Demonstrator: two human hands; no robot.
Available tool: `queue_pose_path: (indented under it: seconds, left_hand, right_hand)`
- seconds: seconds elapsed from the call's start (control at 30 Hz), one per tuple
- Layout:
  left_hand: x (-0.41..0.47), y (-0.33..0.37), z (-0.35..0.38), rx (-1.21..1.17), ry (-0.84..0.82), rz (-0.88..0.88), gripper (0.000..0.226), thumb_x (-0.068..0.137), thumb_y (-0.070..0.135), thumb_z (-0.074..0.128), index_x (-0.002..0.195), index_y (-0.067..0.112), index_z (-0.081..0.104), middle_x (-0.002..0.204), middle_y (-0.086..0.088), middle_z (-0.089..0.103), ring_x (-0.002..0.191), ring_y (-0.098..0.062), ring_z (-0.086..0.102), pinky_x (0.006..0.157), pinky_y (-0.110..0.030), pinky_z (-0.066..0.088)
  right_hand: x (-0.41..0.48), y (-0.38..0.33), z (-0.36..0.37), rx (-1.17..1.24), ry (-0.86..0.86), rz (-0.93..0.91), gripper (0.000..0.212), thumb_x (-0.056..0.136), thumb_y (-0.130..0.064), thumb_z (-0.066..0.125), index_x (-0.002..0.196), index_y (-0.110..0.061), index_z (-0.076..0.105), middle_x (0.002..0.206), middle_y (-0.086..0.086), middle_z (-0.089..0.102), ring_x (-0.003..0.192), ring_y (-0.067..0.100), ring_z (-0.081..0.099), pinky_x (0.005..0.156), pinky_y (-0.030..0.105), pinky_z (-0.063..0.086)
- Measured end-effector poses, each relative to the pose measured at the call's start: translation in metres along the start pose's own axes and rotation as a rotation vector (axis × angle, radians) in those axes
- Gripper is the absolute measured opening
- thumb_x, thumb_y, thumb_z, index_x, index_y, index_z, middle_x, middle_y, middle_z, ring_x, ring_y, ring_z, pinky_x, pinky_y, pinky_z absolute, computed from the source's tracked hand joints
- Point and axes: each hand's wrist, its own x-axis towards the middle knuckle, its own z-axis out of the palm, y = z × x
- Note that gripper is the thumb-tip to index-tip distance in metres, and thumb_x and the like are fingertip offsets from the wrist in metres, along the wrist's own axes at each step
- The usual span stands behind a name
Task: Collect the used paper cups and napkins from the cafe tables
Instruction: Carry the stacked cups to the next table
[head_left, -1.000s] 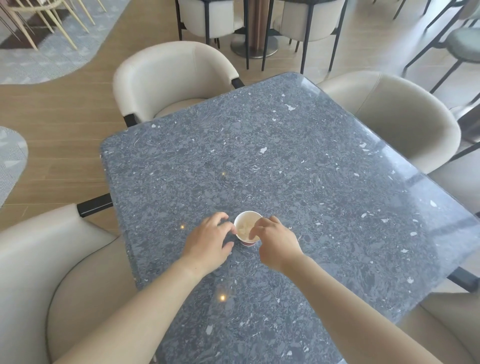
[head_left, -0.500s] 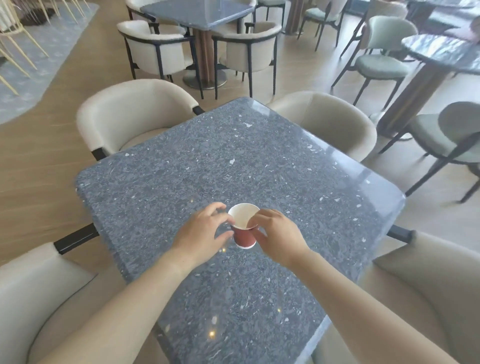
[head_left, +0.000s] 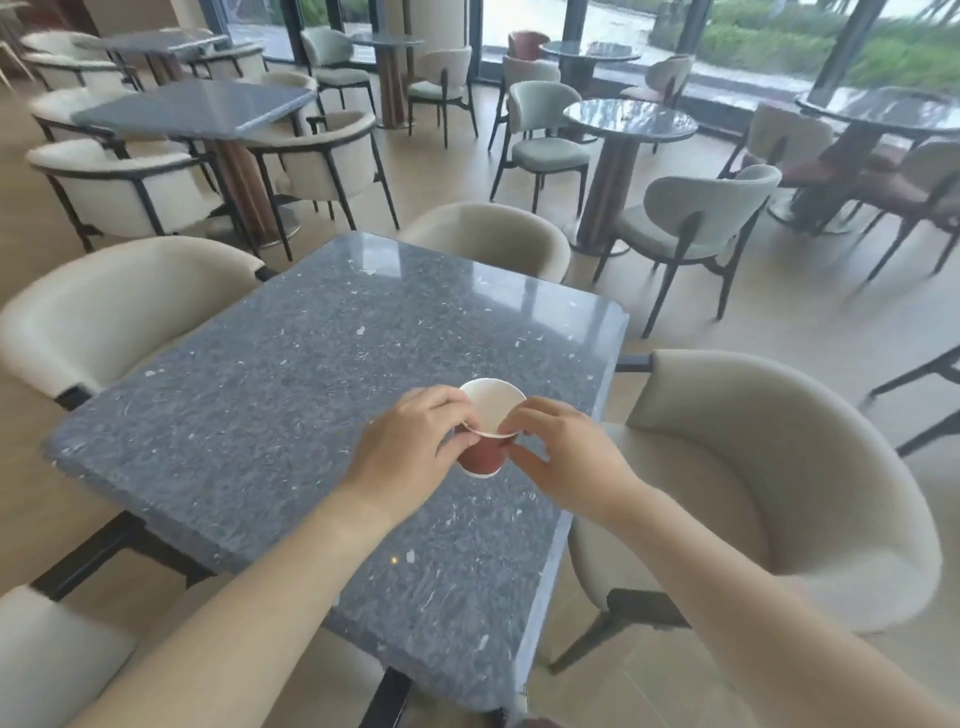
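Looking through the head camera, the only view I have, I see the red paper cup (head_left: 480, 453) held between both hands over the near right part of the grey stone table (head_left: 249, 415). The left hand (head_left: 410, 452) pinches the rim on its left side, fingers curled over the lip and thumb beneath. The right hand (head_left: 563, 457) clamps the opposite edge between thumb and forefinger. I judge the two-sided grip is meant to steady a thin, easily crushed wall. The cup's mouth tips away from me, so I see the white inside wall but not the bottom. It looks lifted just off the table, though I cannot be sure. A cream armchair (head_left: 779, 467) sits just beside the table on the right. The farther tables are too blurred to check.
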Motion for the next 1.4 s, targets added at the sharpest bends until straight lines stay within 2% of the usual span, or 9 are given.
queue_pose_path:
  seconds: [0.2, 0.37, 0.53, 0.63, 0.77, 1.0, 1.13, 1.27, 1.4]
  left_hand:
    - [0.003, 0.066, 0.009, -0.143, 0.029, 0.159, 0.011, 0.081, 0.02, 0.069, 0.091, 0.021, 0.067, 0.104, 0.011, 0.064, 0.098, -0.014, 0.057, 0.075, -0.031, 0.049]
    - [0.008, 0.121, 0.028, -0.168, -0.034, 0.274, 0.011, 0.081, 0.02, 0.069, 0.092, 0.021, 0.068, 0.102, 0.01, 0.065, 0.097, -0.015, 0.057, 0.068, -0.027, 0.045]
    - [0.019, 0.167, 0.05, -0.217, -0.084, 0.355, 0.013, 0.082, 0.019, 0.067, 0.095, 0.019, 0.068, 0.102, 0.006, 0.067, 0.097, -0.02, 0.06, 0.078, -0.036, 0.052]
    - [0.029, 0.2, 0.071, -0.264, -0.079, 0.397, 0.012, 0.082, 0.019, 0.068, 0.093, 0.022, 0.069, 0.099, 0.008, 0.067, 0.094, -0.018, 0.061, 0.08, -0.032, 0.05]
    - [0.047, 0.26, 0.112, -0.312, -0.113, 0.443, 0.01, 0.083, 0.02, 0.067, 0.092, 0.023, 0.068, 0.097, 0.01, 0.066, 0.093, -0.014, 0.06, 0.076, -0.038, 0.052]
    - [0.068, 0.404, 0.209, -0.417, -0.183, 0.552, 0.007, 0.085, 0.025, 0.064, 0.091, 0.024, 0.066, 0.093, 0.011, 0.065, 0.089, -0.011, 0.06, 0.074, -0.034, 0.052]
    - [0.071, 0.482, 0.262, -0.46, -0.251, 0.604, 0.005, 0.086, 0.024, 0.063, 0.09, 0.024, 0.065, 0.091, 0.013, 0.064, 0.084, -0.008, 0.058, 0.071, -0.03, 0.05]
    - [0.076, 0.54, 0.302, -0.467, -0.346, 0.676, 0.006, 0.085, 0.025, 0.064, 0.091, 0.024, 0.066, 0.093, 0.014, 0.065, 0.09, -0.011, 0.06, 0.076, -0.027, 0.048]
    - [0.098, 0.58, 0.336, -0.455, -0.421, 0.738, 0.008, 0.084, 0.025, 0.066, 0.092, 0.022, 0.068, 0.096, 0.012, 0.067, 0.092, -0.013, 0.062, 0.075, -0.037, 0.051]
  right_hand:
    - [-0.067, -0.007, -0.053, -0.056, 0.241, 0.119, 0.016, 0.083, -0.018, 0.065, 0.098, -0.023, 0.063, 0.099, -0.013, 0.061, 0.086, 0.009, 0.057, 0.067, 0.021, 0.044]
    - [-0.117, 0.012, -0.086, -0.134, 0.329, 0.214, 0.018, 0.082, -0.022, 0.065, 0.098, -0.03, 0.06, 0.094, -0.023, 0.053, 0.079, -0.002, 0.046, 0.067, 0.019, 0.04]
    - [-0.154, 0.034, -0.117, -0.118, 0.417, 0.266, 0.012, 0.082, -0.032, 0.058, 0.094, -0.034, 0.057, 0.085, -0.021, 0.053, 0.074, 0.003, 0.05, 0.063, 0.016, 0.039]
    - [-0.176, 0.052, -0.138, -0.055, 0.494, 0.303, 0.012, 0.08, -0.02, 0.062, 0.091, -0.025, 0.063, 0.087, -0.017, 0.058, 0.076, 0.004, 0.054, 0.064, 0.013, 0.039]
    - [-0.215, 0.084, -0.182, -0.06, 0.513, 0.386, 0.018, 0.077, -0.003, 0.066, 0.09, -0.015, 0.067, 0.093, -0.008, 0.063, 0.078, 0.003, 0.054, 0.064, 0.008, 0.039]
    - [-0.329, 0.164, -0.281, -0.165, 0.548, 0.488, 0.019, 0.08, -0.013, 0.069, 0.095, -0.025, 0.065, 0.102, -0.016, 0.06, 0.081, 0.0, 0.054, 0.065, 0.017, 0.044]
    - [-0.398, 0.204, -0.326, -0.207, 0.607, 0.57, 0.025, 0.078, -0.012, 0.071, 0.096, -0.028, 0.064, 0.105, -0.016, 0.057, 0.083, 0.001, 0.055, 0.064, 0.014, 0.043]
    - [-0.448, 0.236, -0.357, -0.226, 0.654, 0.645, 0.021, 0.076, -0.016, 0.072, 0.093, -0.029, 0.066, 0.109, -0.013, 0.053, 0.088, 0.001, 0.055, 0.065, 0.011, 0.042]
    - [-0.476, 0.274, -0.379, -0.226, 0.69, 0.698, 0.02, 0.076, -0.016, 0.074, 0.09, -0.03, 0.067, 0.107, -0.012, 0.053, 0.093, 0.001, 0.054, 0.065, 0.012, 0.044]
